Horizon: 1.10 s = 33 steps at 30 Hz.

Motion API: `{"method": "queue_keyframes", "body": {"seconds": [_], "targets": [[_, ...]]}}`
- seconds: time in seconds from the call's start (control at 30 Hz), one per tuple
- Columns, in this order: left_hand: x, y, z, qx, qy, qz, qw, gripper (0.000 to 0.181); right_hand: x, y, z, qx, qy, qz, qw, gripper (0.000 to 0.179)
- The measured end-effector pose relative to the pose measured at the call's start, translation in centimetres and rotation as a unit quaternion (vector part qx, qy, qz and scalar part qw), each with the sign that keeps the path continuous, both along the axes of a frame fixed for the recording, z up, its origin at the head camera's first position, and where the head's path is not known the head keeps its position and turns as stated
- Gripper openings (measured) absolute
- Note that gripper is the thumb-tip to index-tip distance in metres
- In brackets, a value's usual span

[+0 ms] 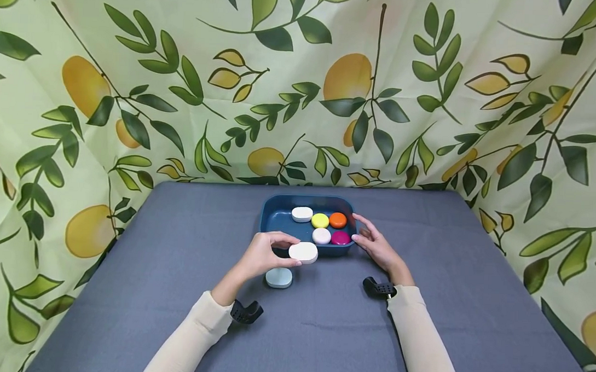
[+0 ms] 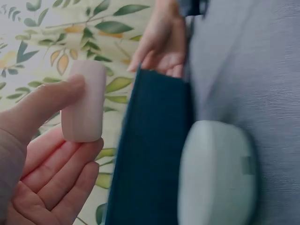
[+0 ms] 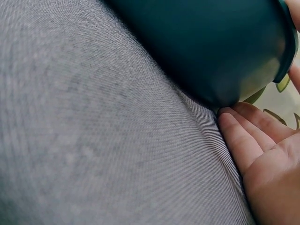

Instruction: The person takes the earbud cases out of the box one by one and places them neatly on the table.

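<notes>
My left hand (image 1: 262,254) pinches a white oval case (image 1: 303,253) between thumb and fingers, held up over the front edge of a dark blue bin (image 1: 272,222). The left wrist view has this white case (image 2: 86,105) on edge, thumb on one face. A pale mint oval case (image 1: 279,278) lies on the table below that hand. At the bin's right end, my right hand (image 1: 378,249) touches the rim with spread fingers. The right wrist view shows other fingers (image 3: 241,136) against the bin's lower corner (image 3: 206,61).
Inside the bin, a white oval case (image 1: 302,214) lies at the back left. Beside it are yellow (image 1: 320,220), orange (image 1: 338,220), pale pink (image 1: 321,236) and magenta (image 1: 340,238) round cases. Leaf-patterned cloth (image 1: 290,125) hangs behind the grey-covered table (image 1: 197,248).
</notes>
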<state>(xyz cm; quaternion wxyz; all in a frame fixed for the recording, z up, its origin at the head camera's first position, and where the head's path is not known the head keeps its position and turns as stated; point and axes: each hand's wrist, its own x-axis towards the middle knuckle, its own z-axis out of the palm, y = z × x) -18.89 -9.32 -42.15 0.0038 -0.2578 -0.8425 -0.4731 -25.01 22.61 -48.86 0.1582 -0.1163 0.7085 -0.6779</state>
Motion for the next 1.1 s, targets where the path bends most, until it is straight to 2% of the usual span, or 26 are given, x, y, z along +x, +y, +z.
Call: {"method": "queue_keyframes", "body": {"seconds": [0.2,0.33,0.7,1.1], "targets": [[1.8,-0.1,-1.2,-0.008,0.003,-0.005,1.0,0.041,0.1,0.0,0.1,-0.001,0.004,0.001,1.0,0.066],[2.4,0.2,-1.8,-0.012,0.014,-0.001,0.9998,0.041,0.1,0.2,0.1,0.001,0.004,-0.002,1.0,0.065],[2.6,1.2,-3.9,-0.056,0.089,0.011,0.9945,0.041,0.0,-0.1,0.1,0.003,0.001,0.0,1.0,0.066],[2.6,1.4,-4.2,-0.089,0.083,0.017,0.9924,0.04,0.1,-0.1,0.2,0.003,0.0,-0.002,1.0,0.065]]}}
